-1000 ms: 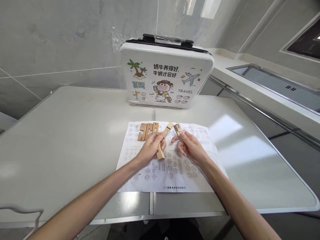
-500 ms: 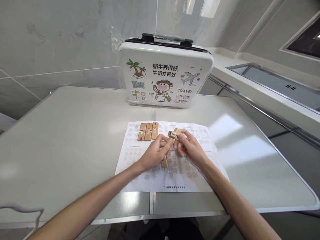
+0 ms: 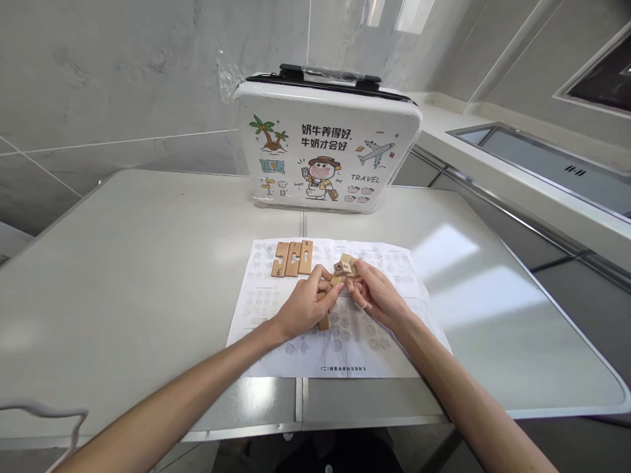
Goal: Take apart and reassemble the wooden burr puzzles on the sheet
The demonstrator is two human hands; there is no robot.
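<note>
Between my hands, above the printed sheet [image 3: 276, 358], are small wooden puzzle pieces [image 3: 346, 259] fitted or pressed together, with dark marks on their ends. My left hand [image 3: 308, 299] is closed on the lower left part of them. My right hand [image 3: 377, 292] pinches their right side with thumb and fingers. Another wooden piece [image 3: 323, 322] lies on the sheet, partly hidden below my left hand. To the left, three flat notched wooden pieces [image 3: 292, 259] lie side by side, marked with numbers; the right one has a slot through it.
A white cartoon-printed case [image 3: 330, 144] in clear plastic stands at the back of the light folding table [image 3: 148, 263], near the grey wall. A pale cord [image 3: 44, 412] hangs at the front left. A counter [image 3: 532, 157] runs along the right.
The wooden pieces between my hands have turned slightly, so their marked ends face differently. My right fingers have shifted a little along them. The three flat pieces have stayed put.
</note>
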